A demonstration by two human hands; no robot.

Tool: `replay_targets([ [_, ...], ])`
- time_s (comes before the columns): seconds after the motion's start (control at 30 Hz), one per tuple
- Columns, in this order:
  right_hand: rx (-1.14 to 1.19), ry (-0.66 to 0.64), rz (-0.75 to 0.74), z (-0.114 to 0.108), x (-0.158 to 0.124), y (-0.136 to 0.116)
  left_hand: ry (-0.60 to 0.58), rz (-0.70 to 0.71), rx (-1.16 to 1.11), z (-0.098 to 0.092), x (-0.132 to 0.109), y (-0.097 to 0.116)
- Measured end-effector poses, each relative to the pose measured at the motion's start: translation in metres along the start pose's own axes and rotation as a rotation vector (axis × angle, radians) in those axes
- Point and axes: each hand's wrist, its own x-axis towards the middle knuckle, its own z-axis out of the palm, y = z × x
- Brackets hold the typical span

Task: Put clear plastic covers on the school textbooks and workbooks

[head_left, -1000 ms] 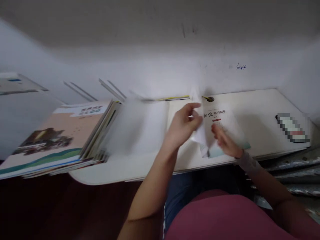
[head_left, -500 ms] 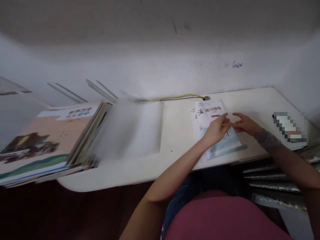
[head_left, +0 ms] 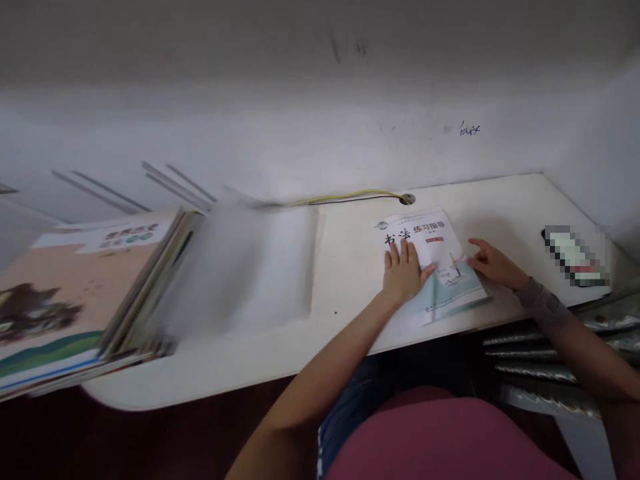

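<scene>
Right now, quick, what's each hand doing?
Left hand: open, palm down on the booklet.
Right hand: open, fingers bent, by the booklet's right edge; touching can't be told.

l hand (head_left: 403, 275) flat on booklet (head_left: 453, 290) – r hand (head_left: 495, 265) by r edge – bk stack (head_left: 107, 277) far l

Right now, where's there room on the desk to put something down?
Two bare patches on the white desk: between the blurred white thing and the booklet, and between the right hand and the phone. The left end, with stacked books, is crowded.
</scene>
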Motion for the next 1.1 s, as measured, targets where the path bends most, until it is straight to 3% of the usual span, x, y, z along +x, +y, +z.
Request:
replay_targets([
  [0.1,0.184,-0.118,0.036,-0.002,-0.012,-0.006,-0.007,0.041,-0.044,-0.004,-0.002,-0.003],
  [0.2,0.329,-0.117,0.042,-0.002,-0.018,-0.005,-0.01,0.179,-0.06,-0.007,-0.004,-0.004],
  [0.3,0.193,-0.054,0.038,-0.001,-0.018,0.003,-0.052,0.243,-0.002,-0.008,-0.008,-0.002],
  [0.4,0.028,-0.014,-0.007,-0.001,-0.019,0.007,-0.014,0.233,0.014,-0.01,-0.01,0.002],
  [0.57,0.024,-0.07,-0.006,-0.004,-0.024,0.002,-0.055,0.355,0.048,-0.004,-0.015,0.006],
  [0.7,-0.103,-0.014,0.011,-0.002,-0.025,0.004,-0.024,0.333,0.064,0.004,-0.017,0.006],
  [0.8,-0.049,0.002,0.021,0.0,-0.023,0.011,-0.058,0.347,0.066,0.004,-0.016,0.006],
  [0.93,0.092,0.01,0.069,0.002,-0.012,0.009,-0.083,0.31,0.089,-0.002,-0.016,0.009],
  [1.1,0.062,0.07,0.013,0.001,0.028,-0.013,-0.067,0.336,0.113,-0.006,-0.017,0.014],
])
